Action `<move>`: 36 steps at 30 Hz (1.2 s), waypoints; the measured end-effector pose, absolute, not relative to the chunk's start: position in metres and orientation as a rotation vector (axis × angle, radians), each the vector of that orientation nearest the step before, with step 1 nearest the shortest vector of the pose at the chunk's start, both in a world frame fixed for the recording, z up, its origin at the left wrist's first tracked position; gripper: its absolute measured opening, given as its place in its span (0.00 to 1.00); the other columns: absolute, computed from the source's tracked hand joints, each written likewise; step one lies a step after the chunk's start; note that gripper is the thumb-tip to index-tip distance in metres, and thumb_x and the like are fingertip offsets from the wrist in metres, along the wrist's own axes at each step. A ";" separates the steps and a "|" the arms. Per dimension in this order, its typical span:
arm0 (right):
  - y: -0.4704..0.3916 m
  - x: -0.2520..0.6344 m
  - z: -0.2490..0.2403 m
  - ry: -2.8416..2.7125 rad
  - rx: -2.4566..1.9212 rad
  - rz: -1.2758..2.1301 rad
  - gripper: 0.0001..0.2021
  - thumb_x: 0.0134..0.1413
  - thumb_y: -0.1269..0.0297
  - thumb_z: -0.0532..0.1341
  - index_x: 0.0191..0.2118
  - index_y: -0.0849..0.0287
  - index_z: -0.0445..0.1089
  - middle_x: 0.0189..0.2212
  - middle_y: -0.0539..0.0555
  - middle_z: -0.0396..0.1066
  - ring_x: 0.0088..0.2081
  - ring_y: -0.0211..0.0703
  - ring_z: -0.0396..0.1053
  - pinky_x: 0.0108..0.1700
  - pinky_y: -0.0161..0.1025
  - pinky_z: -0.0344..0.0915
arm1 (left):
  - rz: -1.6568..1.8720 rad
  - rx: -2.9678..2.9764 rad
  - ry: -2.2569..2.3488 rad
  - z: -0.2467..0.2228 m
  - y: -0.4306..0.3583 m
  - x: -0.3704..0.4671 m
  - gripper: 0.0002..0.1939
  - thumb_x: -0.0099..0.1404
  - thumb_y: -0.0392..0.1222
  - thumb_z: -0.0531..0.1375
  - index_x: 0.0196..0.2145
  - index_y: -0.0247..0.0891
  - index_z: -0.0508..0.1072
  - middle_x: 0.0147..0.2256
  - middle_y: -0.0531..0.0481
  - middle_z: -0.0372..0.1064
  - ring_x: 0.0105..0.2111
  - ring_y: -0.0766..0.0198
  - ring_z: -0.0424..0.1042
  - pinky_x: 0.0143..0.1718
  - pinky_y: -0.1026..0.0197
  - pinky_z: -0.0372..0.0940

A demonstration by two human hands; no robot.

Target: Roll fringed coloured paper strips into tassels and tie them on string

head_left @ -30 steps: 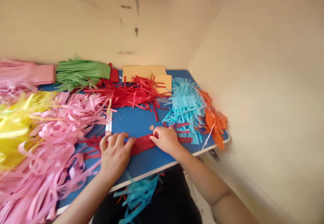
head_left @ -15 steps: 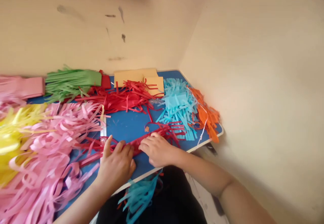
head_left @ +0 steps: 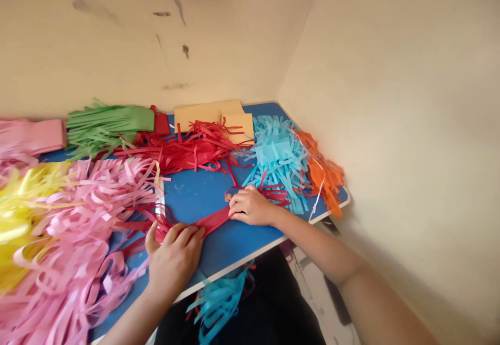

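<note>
A red fringed paper strip (head_left: 213, 221) lies flat near the front of the blue table (head_left: 195, 194). My left hand (head_left: 174, 259) presses its fingers on the strip's left end, where red fringes spread toward the pink heap. On the strip's right end rests my right hand (head_left: 250, 207), fingers curled down onto the paper, with more red fringes (head_left: 275, 194) sticking out beyond it. Both hands pin the strip to the table.
Heaps of cut paper fringe cover the table: pink (head_left: 78, 230), yellow (head_left: 23, 204), green (head_left: 105, 124), red (head_left: 183, 150), light blue (head_left: 277, 160), orange (head_left: 322, 176). Tan card (head_left: 211, 113) lies at the back. Walls close the back and right sides. Blue fringe (head_left: 221, 298) hangs over my lap.
The red strip, bunched up half a second ago, now lies stretched flat. My right hand has moved to the right and away from me, and my left hand slid back toward me.
</note>
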State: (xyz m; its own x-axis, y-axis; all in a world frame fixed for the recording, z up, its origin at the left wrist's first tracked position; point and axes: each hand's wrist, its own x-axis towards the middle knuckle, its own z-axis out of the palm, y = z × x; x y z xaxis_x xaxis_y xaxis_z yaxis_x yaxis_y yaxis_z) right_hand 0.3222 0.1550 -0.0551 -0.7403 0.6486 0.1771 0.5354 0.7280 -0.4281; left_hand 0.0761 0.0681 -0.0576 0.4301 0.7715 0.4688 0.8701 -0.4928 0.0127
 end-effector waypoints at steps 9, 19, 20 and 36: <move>0.154 0.300 -0.056 -2.524 -1.304 0.417 0.12 0.59 0.63 0.62 0.26 0.60 0.73 0.28 0.50 0.74 0.34 0.39 0.67 0.37 0.40 0.46 | -0.670 -2.446 -1.836 -0.056 0.084 0.070 0.20 0.70 0.49 0.53 0.26 0.42 0.76 0.28 0.50 0.77 0.36 0.54 0.73 0.48 0.46 0.55; 0.155 0.296 -0.061 -2.533 -1.356 0.360 0.12 0.54 0.65 0.62 0.21 0.60 0.68 0.24 0.48 0.70 0.31 0.38 0.64 0.36 0.40 0.46 | -0.413 -2.413 -1.875 -0.062 0.095 0.071 0.23 0.68 0.52 0.53 0.19 0.42 0.72 0.23 0.49 0.74 0.31 0.54 0.71 0.41 0.50 0.56; 0.154 0.296 -0.060 -2.533 -1.368 0.355 0.12 0.54 0.64 0.62 0.22 0.59 0.68 0.25 0.48 0.70 0.32 0.39 0.64 0.36 0.40 0.46 | -0.411 -2.397 -1.883 -0.063 0.095 0.071 0.22 0.68 0.53 0.54 0.21 0.41 0.72 0.23 0.49 0.74 0.31 0.53 0.71 0.41 0.49 0.56; 0.149 0.289 -0.056 -2.744 -0.926 0.020 0.13 0.68 0.65 0.54 0.34 0.58 0.73 0.33 0.53 0.74 0.36 0.42 0.66 0.45 0.47 0.49 | -0.571 -2.481 -1.306 -0.046 0.093 0.080 0.10 0.65 0.43 0.58 0.39 0.40 0.78 0.36 0.47 0.79 0.43 0.49 0.72 0.60 0.37 0.46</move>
State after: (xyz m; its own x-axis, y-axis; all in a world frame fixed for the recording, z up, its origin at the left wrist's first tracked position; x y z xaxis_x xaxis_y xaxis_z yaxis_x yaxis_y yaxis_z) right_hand 0.2885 0.1490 -0.0560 -0.7686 0.5984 0.2261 0.5951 0.7986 -0.0904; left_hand 0.0801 0.0926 -0.0464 0.5131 0.7210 0.4658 0.8314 -0.5523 -0.0610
